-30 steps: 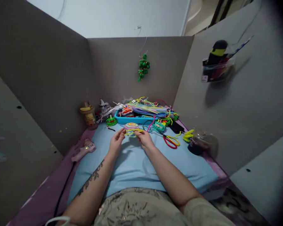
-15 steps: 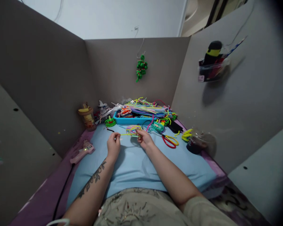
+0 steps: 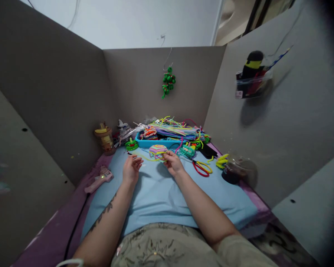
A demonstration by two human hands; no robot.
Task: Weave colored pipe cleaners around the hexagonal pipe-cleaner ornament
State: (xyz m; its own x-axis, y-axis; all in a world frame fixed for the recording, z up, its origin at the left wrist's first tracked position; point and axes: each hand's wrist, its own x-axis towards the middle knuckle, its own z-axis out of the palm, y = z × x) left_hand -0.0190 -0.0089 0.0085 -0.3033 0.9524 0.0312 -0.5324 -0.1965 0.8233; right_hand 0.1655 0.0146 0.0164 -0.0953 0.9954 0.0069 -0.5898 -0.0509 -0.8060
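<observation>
My right hand (image 3: 173, 164) pinches the edge of a small woven pipe-cleaner disc (image 3: 157, 150) in pink, yellow and purple, held just above the light blue mat (image 3: 161, 196). A yellow pipe cleaner (image 3: 143, 157) trails from the disc toward my left hand (image 3: 131, 168), whose fingers are closed on its loose end. Both hands sit in front of the blue tray (image 3: 159, 142) heaped with coloured pipe cleaners (image 3: 174, 128).
Red and yellow scissors (image 3: 201, 167) lie right of my hands. A dark bowl (image 3: 235, 170) stands at the right edge, a pink glue gun (image 3: 98, 179) at the left, a yellow-lidded jar (image 3: 104, 138) in the back corner. Grey partition walls close in three sides; a green ornament (image 3: 168, 81) hangs behind.
My left hand has drawn away to the left from the disc, pulling the yellow pipe cleaner out. The right hand keeps hold of the disc, which has tilted back to face up.
</observation>
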